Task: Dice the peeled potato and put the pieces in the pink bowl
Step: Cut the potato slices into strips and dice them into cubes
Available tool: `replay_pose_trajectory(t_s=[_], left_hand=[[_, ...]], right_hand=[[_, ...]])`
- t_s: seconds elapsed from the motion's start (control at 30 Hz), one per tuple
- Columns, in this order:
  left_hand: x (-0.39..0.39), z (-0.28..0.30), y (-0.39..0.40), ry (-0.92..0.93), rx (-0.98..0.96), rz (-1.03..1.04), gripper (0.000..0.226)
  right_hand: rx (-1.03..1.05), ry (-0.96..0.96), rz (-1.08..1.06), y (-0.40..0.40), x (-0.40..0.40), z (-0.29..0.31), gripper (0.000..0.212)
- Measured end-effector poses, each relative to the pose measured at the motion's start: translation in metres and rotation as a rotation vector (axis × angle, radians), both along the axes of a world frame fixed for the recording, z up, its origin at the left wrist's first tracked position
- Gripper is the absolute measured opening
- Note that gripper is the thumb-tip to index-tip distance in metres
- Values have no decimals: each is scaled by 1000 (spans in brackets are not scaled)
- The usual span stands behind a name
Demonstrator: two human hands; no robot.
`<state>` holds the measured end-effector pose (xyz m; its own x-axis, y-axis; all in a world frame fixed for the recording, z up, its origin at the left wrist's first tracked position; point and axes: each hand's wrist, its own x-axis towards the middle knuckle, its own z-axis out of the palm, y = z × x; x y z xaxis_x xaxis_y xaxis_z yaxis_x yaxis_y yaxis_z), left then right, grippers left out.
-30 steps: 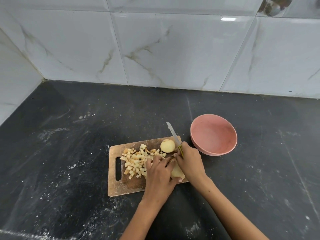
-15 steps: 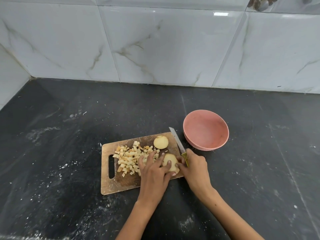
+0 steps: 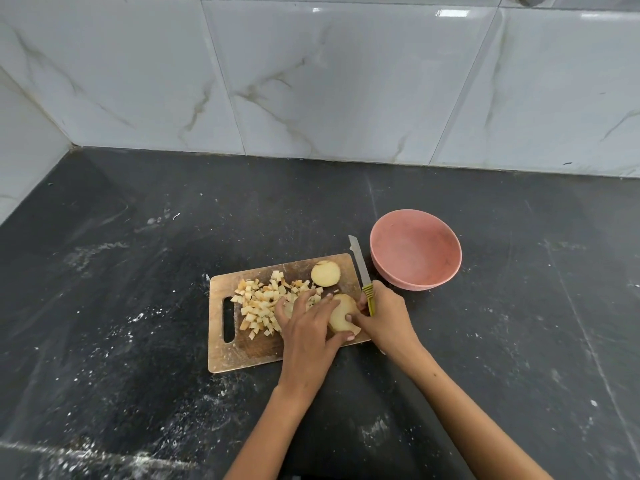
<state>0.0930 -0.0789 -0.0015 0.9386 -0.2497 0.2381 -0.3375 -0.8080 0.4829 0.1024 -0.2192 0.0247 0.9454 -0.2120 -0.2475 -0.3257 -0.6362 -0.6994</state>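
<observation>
Left hand (image 3: 304,327) steadies the potato (image 3: 341,315), fingers nearly flat; right hand (image 3: 384,317) grips the knife (image 3: 362,271); curl fingertips before cutting

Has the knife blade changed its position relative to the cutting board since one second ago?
No. The knife lies along the right end of the cutting board, tip past the far edge toward the pink bowl, as before; only small wobble.
</observation>
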Motion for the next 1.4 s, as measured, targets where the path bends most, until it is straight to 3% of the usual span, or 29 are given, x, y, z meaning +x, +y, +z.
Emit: replay_pose_trajectory(t_s=[0.2, 0.33, 0.5, 0.73, 0.83, 1.0, 1.27, 1.4], left_hand=[[-2, 0, 12, -6, -83, 65, 75], [-4, 0, 18, -45, -29, 73, 59], [-7, 2, 14, -105, 60, 20, 37], [-11, 4, -5, -55, 282, -24, 46], [-8, 5, -7, -51, 256, -28, 40], [4, 13, 17, -101, 11, 141, 26], [5, 12, 10, 65, 166, -80, 45], [5, 9, 3, 107, 222, -101, 44]], right_hand=[[140, -124, -37, -4, 8, 17, 30], [176, -175, -28, 9, 37, 20, 29], [-29, -124, 3, 24, 58, 6, 31], [-199, -181, 109, 7, 31, 18, 25], [-171, -63, 188, -8, 3, 20, 32], [-150, 80, 239, -17, -26, 12, 35], [-234, 122, 163, -17, -33, 3, 27], [-254, 162, 169, -20, -42, 1, 25]])
